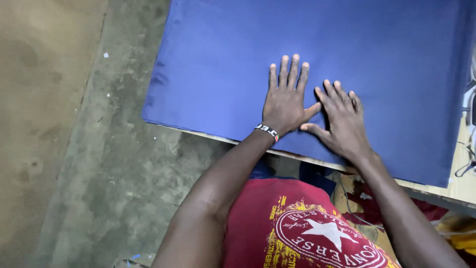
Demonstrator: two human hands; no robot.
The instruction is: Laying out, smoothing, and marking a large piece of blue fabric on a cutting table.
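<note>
Blue cloth [317, 44] under flat, spread fingers [290, 69]

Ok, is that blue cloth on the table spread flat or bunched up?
Spread flat. The blue cloth lies smooth over the table, with the left hand and right hand pressed palm-down on it.

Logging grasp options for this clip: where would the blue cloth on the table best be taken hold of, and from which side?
Probably at the near-left corner of the blue cloth, coming from the floor side. There the folded edge overhangs the table, so fingers could slip under it. Elsewhere it lies flat, and the left hand and right hand press it down, palms flat.
</note>
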